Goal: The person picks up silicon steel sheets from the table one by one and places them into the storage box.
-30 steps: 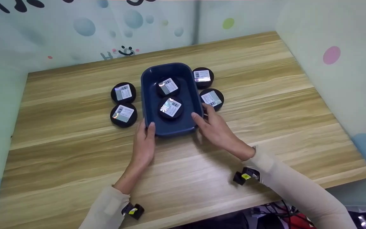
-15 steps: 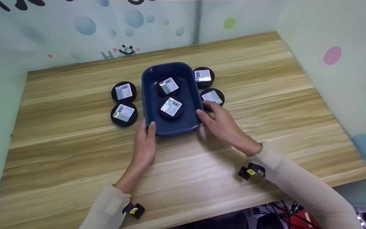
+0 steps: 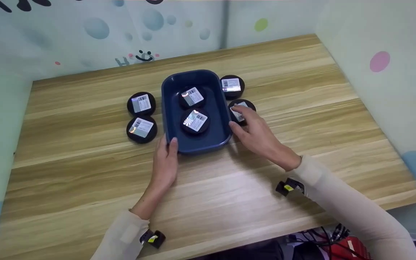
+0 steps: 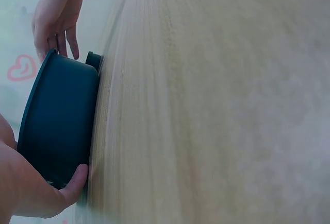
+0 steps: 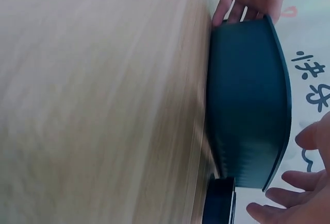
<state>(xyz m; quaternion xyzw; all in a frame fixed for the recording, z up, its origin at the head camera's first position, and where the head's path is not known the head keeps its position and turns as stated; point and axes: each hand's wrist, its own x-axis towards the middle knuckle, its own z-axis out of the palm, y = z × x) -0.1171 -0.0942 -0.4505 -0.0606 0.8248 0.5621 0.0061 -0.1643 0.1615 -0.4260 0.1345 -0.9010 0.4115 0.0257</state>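
A dark blue rectangular tray (image 3: 193, 145) sits mid-table, with two round black discs bearing barcode labels, one farther back (image 3: 192, 96) and one nearer (image 3: 195, 121), inside it. My left hand (image 3: 164, 166) grips the tray's near left corner, thumb at the rim and fingers along the outer wall. Off the tray's right side, my right hand (image 3: 258, 135) has its fingers spread over a black disc (image 3: 237, 115), partly hiding it. In the right wrist view those right fingers (image 5: 289, 197) are apart from the tray wall (image 5: 247, 105) and hold nothing.
Behind the disc by my right hand lies another black disc (image 3: 232, 86), close against the tray. Two more, a far disc (image 3: 141, 103) and a near disc (image 3: 141, 129), lie left of the tray. Patterned walls (image 3: 179, 36) bound the wooden table (image 3: 85, 173). Cables (image 3: 323, 240) hang below its front edge.
My right hand has let go of the tray's right rim and moved right, over the nearer right-hand disc. My left hand keeps its grip; the tray and discs stay put.
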